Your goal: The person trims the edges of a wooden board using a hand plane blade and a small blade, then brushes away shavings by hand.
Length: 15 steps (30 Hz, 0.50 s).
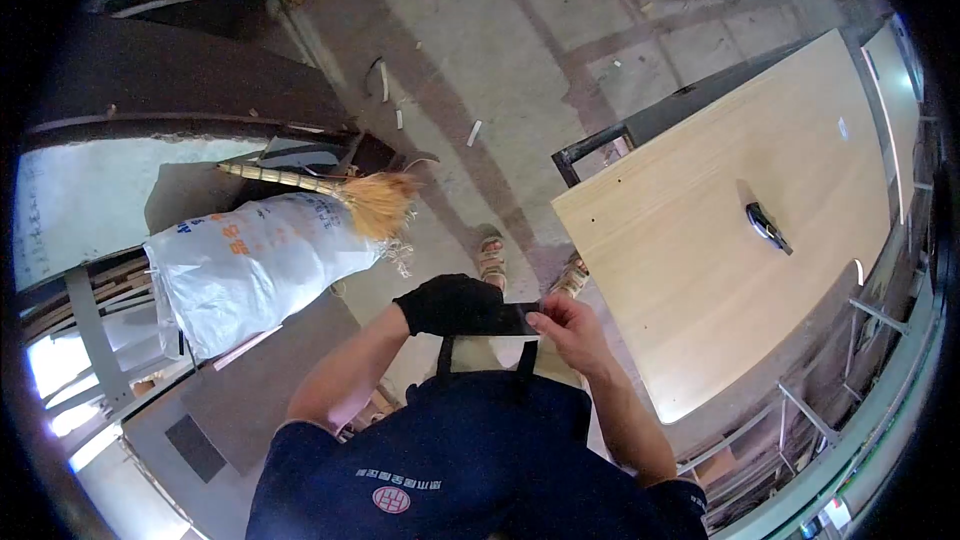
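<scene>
In front of my apron, my left hand (450, 306), in a black glove, is closed on one side of a dark flat piece (518, 319). My bare right hand (568, 328) pinches the other end of it between thumb and fingers. What the piece is, I cannot make out. To the right lies a large light wooden panel (700, 240), with a small black tool (768, 228) resting on it, apart from both hands.
On the left, a straw broom (375, 202) lies across a stuffed white sack (260, 260). A dark metal frame (570, 162) shows beside the panel. Wood scraps (474, 133) are scattered on the floor. Metal racks (800, 410) stand at the lower right.
</scene>
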Each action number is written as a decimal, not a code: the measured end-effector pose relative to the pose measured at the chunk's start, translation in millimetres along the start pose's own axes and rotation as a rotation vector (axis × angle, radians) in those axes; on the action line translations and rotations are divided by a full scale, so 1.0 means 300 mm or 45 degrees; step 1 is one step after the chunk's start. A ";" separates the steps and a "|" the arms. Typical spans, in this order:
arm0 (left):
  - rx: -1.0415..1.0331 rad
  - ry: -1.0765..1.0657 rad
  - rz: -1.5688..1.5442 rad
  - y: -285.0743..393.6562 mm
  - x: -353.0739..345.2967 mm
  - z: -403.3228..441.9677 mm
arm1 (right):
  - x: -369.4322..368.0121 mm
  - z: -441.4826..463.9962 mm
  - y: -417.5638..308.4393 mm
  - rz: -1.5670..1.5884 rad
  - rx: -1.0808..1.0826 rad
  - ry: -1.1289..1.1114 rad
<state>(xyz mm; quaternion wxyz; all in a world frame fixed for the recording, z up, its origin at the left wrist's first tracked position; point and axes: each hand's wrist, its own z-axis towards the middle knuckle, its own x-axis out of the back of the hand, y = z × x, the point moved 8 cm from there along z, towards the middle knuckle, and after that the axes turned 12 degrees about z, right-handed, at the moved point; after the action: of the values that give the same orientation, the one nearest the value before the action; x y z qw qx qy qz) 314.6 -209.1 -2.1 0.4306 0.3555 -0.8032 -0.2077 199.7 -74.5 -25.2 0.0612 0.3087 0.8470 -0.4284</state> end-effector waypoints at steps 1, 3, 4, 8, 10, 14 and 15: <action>0.061 0.190 0.131 -0.006 0.045 -0.012 | 0.012 0.012 0.030 0.072 0.002 0.036; 0.296 0.819 0.106 0.005 0.183 -0.065 | 0.034 0.026 0.052 0.271 0.037 0.130; 0.384 1.162 0.222 -0.031 0.211 -0.109 | 0.032 0.030 0.049 0.402 0.073 0.188; 0.712 1.270 -0.646 -0.268 -0.002 -0.073 | 0.009 0.064 0.101 0.607 0.073 0.274; 0.514 0.741 -1.824 -0.172 -0.145 0.085 | -0.022 0.082 0.133 0.696 0.074 0.248; 0.430 0.717 -2.095 -0.117 -0.126 0.219 | -0.008 0.092 0.103 0.287 0.075 0.202; 0.461 0.740 -1.928 -0.110 -0.074 0.226 | 0.013 0.063 -0.009 -0.009 0.149 0.204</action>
<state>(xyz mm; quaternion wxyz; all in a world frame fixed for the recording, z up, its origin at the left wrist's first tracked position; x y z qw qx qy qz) 279.0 -212.4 -72.1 0.3007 0.9031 -0.2247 -0.2086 191.9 -88.3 -36.5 -0.0263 0.3421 0.8237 -0.4514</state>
